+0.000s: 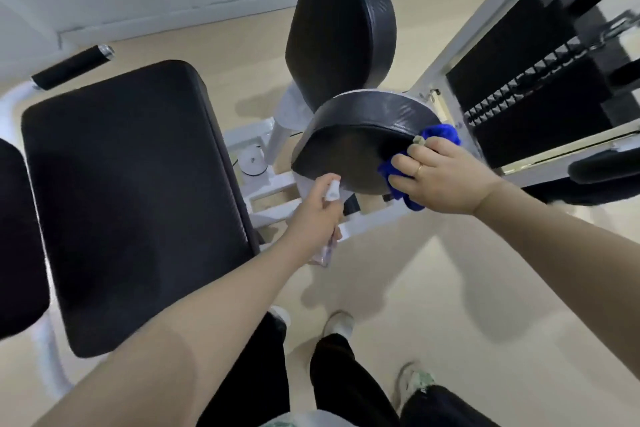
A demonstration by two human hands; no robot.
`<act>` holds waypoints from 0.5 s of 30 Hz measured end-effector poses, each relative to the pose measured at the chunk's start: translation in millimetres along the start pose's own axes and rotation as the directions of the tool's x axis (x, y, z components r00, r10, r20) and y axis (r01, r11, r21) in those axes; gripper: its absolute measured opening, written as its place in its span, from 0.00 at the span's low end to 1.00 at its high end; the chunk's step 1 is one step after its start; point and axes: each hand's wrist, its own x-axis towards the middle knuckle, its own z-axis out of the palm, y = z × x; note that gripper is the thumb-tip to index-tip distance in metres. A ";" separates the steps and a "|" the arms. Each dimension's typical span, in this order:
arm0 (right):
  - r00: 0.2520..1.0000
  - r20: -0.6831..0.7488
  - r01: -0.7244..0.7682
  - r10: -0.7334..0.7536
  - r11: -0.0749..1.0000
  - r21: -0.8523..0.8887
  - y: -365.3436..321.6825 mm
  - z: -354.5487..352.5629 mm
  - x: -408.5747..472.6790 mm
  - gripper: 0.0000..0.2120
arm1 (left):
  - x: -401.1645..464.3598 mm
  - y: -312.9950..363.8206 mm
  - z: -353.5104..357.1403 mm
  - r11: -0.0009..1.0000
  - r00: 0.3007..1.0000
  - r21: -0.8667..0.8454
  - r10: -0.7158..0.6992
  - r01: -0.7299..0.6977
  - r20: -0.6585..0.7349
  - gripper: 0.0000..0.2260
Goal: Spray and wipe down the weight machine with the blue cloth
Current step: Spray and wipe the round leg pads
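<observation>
Blue cloth (440, 137) pressed under right hand (446, 177) flat fingers (401, 159) on pad (356, 135); left hand (317, 215) grips spray bottle (327, 246).

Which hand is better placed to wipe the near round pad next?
The right hand: it already presses the blue cloth against the round pad. The left hand is occupied by the spray bottle.
</observation>
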 end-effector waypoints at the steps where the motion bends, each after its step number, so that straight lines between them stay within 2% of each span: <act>1: 1.000 -0.013 0.008 -0.008 1.000 -0.011 1.6 1.5 1.6 0.13 | -1.0 0.2 11.6 0.989 0.998 -0.142 -0.045 0.038 -0.048 0.20; 4: 0.996 -0.069 -0.055 0.053 0.998 -0.022 -2.1 9.0 0.7 0.08 | 0.1 3.6 43.9 0.906 0.968 -0.423 -0.121 0.017 -0.219 0.17; 6: 0.984 -0.097 -0.148 0.148 0.989 0.011 -11.6 16.5 -4.7 0.05 | 8.0 3.8 61.8 0.812 0.917 -0.584 -0.245 0.017 -0.315 0.13; 8: 0.973 -0.086 -0.213 0.216 0.976 0.049 -22.7 20.7 -8.8 0.09 | 18.1 6.9 72.5 0.671 0.883 -0.740 -0.373 0.044 -0.285 0.07; 9: 0.967 -0.094 -0.232 0.237 0.971 0.057 -28.7 23.1 -10.1 0.10 | 22.0 7.5 73.9 0.636 0.881 -0.770 -0.391 0.049 -0.266 0.05; 10: 0.965 -0.108 -0.231 0.237 0.971 0.064 -32.8 24.9 -12.8 0.10 | 24.2 8.0 75.3 0.645 0.890 -0.764 -0.360 0.021 -0.279 0.05; 11: 0.967 -0.134 -0.209 0.216 0.976 0.067 -34.0 28.3 -18.0 0.09 | 26.7 6.9 77.8 0.759 0.890 -0.649 -0.262 -0.049 -0.374 0.07; 12: 0.972 -0.161 -0.164 0.172 0.985 0.060 -33.6 30.6 -24.0 0.07 | 27.6 3.7 80.0 0.908 0.873 -0.403 -0.103 -0.113 -0.477 0.11; 13: 0.976 -0.182 -0.111 0.117 0.993 0.045 -33.9 33.7 -28.0 0.06 | 26.9 -1.9 79.1 0.988 0.832 -0.017 0.119 -0.153 -0.541 0.15; 14: 0.979 -0.192 -0.059 0.064 0.998 0.032 -34.0 34.5 -30.9 0.07 | 25.7 -8.8 76.6 0.902 0.766 0.401 0.371 -0.162 -0.525 0.18; 15: 0.978 -0.205 -0.017 0.020 1.000 0.016 -34.6 34.5 -32.1 0.08 | 24.6 -16.6 73.0 0.683 0.693 0.711 0.596 -0.169 -0.407 0.20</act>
